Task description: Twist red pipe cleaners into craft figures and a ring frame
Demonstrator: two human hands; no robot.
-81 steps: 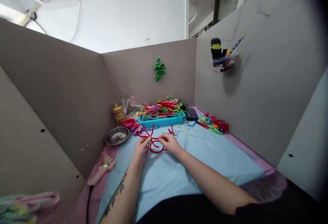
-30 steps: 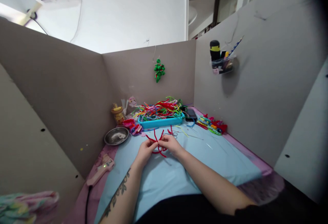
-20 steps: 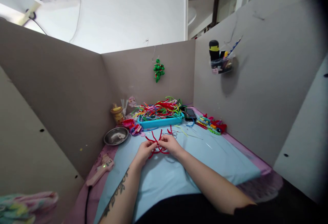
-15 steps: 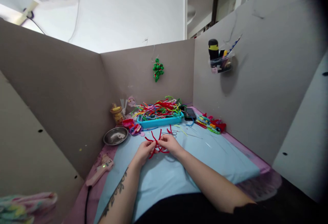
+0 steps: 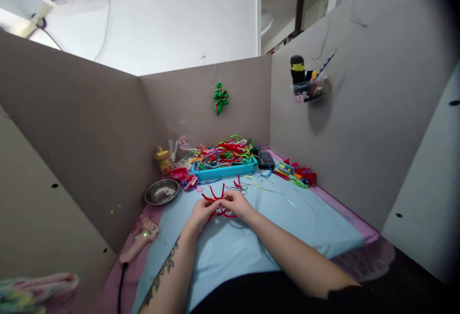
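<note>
Several red pipe cleaners (image 5: 223, 190), joined near their middle, fan out between my two hands above the blue table cover. My left hand (image 5: 204, 212) pinches them from the left, fingers closed. From the other side my right hand (image 5: 235, 203) pinches them too, its fingertips almost meeting the left ones. Red ends stick up behind the fingers and curve out below them; the join itself is mostly covered. Just beyond the right hand lie scissors (image 5: 244, 190) and a loose piece of red pipe cleaner (image 5: 238, 181).
A blue tray (image 5: 224, 172) heaped with coloured pipe cleaners stands at the back. On the left are a metal bowl (image 5: 161, 193) with small white bits and a pink hot glue gun (image 5: 140, 244) with a cord. Finished colourful pieces (image 5: 296, 175) and a phone (image 5: 266, 159) lie right.
Both hands have drawn slightly closer together around the middle of the red pipe cleaners, covering more of it. The view has shifted a little; the other things stay put.
</note>
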